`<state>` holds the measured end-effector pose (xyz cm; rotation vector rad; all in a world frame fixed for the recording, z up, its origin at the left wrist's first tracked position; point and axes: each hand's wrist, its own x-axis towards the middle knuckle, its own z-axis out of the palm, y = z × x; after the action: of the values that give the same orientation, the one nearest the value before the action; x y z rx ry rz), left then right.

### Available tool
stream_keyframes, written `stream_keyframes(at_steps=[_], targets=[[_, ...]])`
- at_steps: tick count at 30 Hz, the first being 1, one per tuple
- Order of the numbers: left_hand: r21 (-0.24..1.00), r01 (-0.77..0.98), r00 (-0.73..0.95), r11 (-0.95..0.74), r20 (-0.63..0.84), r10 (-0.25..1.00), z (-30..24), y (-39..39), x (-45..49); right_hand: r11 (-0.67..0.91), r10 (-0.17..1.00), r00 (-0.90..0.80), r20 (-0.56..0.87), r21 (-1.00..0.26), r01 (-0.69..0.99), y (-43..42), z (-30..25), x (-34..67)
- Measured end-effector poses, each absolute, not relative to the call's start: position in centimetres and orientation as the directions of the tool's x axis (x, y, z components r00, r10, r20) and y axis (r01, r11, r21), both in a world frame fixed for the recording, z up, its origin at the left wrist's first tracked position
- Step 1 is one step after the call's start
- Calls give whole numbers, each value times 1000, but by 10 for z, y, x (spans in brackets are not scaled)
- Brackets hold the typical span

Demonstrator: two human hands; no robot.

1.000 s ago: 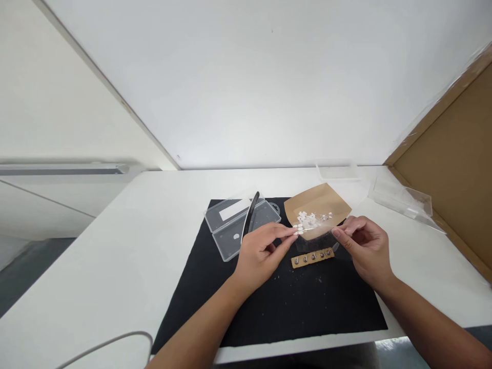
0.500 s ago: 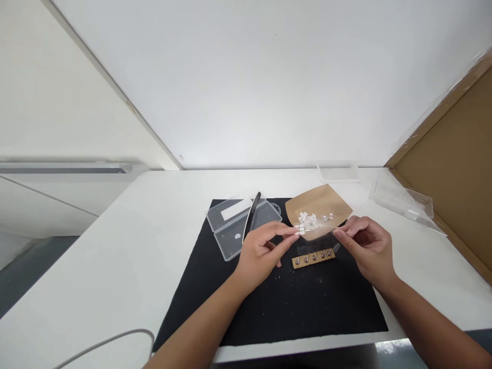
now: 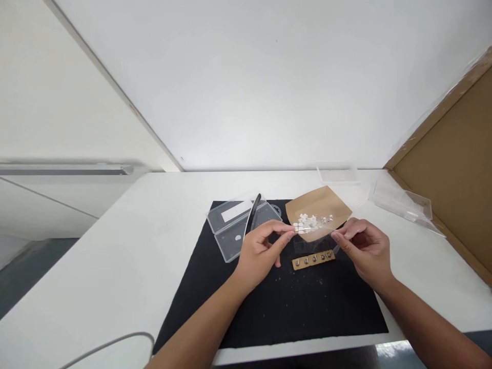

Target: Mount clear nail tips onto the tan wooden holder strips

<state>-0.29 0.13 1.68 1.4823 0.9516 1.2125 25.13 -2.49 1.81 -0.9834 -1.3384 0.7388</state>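
Head view of a white bench [image 3: 126, 246] set against a white wall.

- **Near left:** a grey cable [image 3: 107, 342] curves over the bench edge.
- **Centre:** a black mat [image 3: 292, 307] carries the work.
- **Far left corner of the mat:** an open clear case [image 3: 238, 228] has a white label in its far half. A slim black tool [image 3: 253, 209] rests across it.
- **Left hand** [image 3: 261, 251]: it hovers just right of the case. Its grip, thumb and forefinger pressed together, pinches the left edge of a clear film [image 3: 313, 234].
- **Film:** it spans between both hands, above the mat and over the near edge of a brown paper [image 3: 326, 205].
- **White bits** [image 3: 305, 223]: they cluster at the paper's near left. Whether they lie on the paper or in the film cannot be told.
- **Just near of the film:** a brown strip [image 3: 313, 259] bearing a row of small studs lies flat on the mat.
- **Right hand** [image 3: 365, 248]: its grip pinches the film's right edge, fingers curled.
- **Far right:** a clear tray [image 3: 338, 174] and a clear box [image 3: 403, 204] rest on the bench, beside a tilted brown board [image 3: 453, 169].
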Motion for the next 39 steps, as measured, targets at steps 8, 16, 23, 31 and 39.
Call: stream_keyframes(at_steps=[8, 16, 23, 31, 39], targets=[[957, 40, 168, -287, 277, 946, 16, 4, -2, 529, 553, 396, 733, -676, 512, -11, 32, 276], [972, 43, 269, -230, 211, 940, 17, 1, 2, 87, 592, 209, 778, -320, 943, 10, 30, 323], [988, 31, 350, -151, 131, 928, 21, -3, 6, 637, 613, -329, 718, -203, 744, -6, 32, 285], [992, -79, 524, -96, 123, 843, 21, -8, 5, 859, 504, -444, 741, -372, 352, -25, 25, 239], [993, -116, 552, -23, 83, 830, 23, -11, 6, 848, 528, -434, 730, -426, 316, -27, 26, 245]])
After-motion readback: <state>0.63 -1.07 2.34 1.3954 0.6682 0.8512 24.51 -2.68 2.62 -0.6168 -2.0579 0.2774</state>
